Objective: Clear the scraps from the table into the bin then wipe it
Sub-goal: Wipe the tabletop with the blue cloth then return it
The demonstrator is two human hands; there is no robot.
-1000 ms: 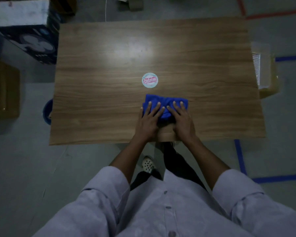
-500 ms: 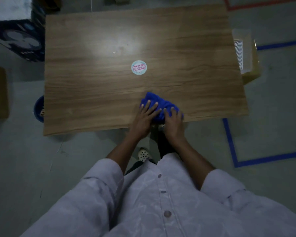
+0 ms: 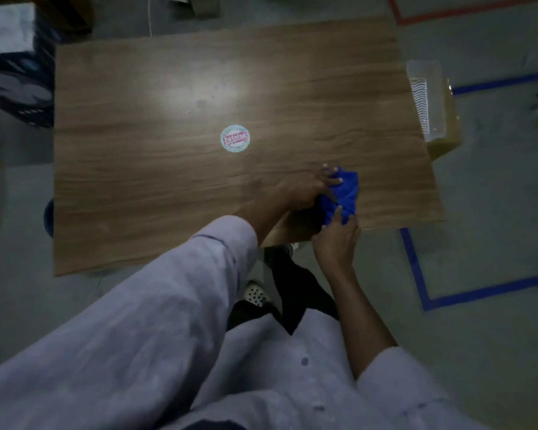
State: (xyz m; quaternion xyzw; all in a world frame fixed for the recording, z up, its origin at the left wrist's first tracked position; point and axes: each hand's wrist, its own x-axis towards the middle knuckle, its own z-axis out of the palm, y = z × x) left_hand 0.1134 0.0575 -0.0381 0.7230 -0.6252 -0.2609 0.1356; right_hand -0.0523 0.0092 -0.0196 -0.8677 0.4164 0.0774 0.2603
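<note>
Item: wooden table (image 3: 168,197), seen from above, with a round sticker (image 3: 235,139) near its middle.

Blue cloth (image 3: 343,193) – lay bunched on the tabletop, to the right of the sticker and nearer the person, close to the table's near edge.

Left hand (image 3: 305,190) – between the sticker and the cloth, resting on the wood. Its fingers (image 3: 333,178) were bent over the cloth's sticker-side edge and gripped the bunched fabric.

Right hand (image 3: 336,240) – on the side of the cloth away from the sticker, over the table's near edge. Its fingertips were curled onto the cloth's near end, pinching it.

Blue bin (image 3: 48,217) – far left of the sticker, on the floor. Only a sliver showed past the table's left edge, and its contents could not be made out.

Cardboard box (image 3: 444,125) – far right of the sticker, beside the table's right edge.
</note>
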